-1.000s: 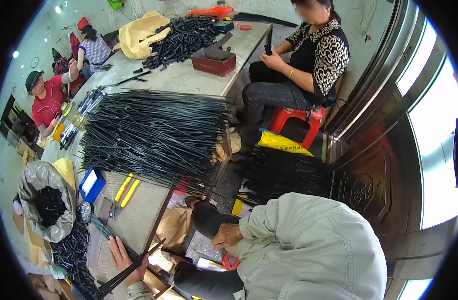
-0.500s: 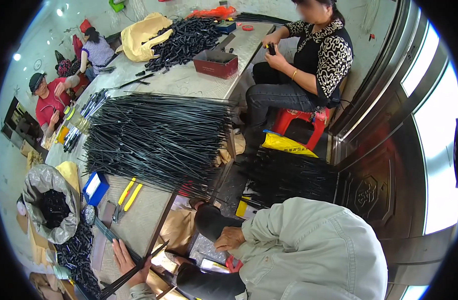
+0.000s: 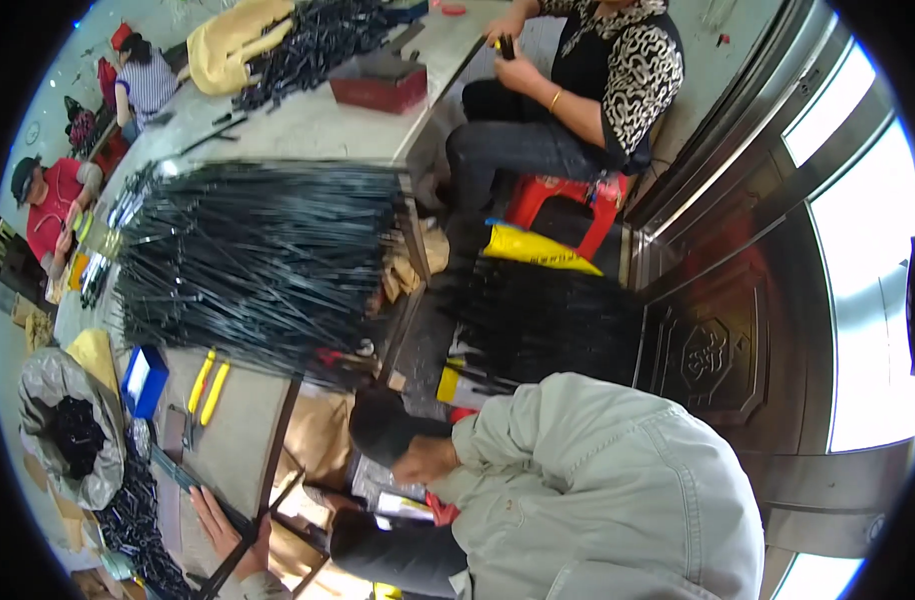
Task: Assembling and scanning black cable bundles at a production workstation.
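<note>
At lower left, a hand (image 3: 221,520) is lying fingers-spread on a thin black rod (image 3: 240,545) (loosely pinned), which could be slipping off the table edge (image 3: 278,440); the other hand isn't showing.

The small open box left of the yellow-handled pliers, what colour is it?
Blue box, seen clearest in the head view.

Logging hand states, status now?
Left hand on long black rod at table edge, grip unclear. Right hand out of view. Person in grey jacket bent close alongside.
</note>
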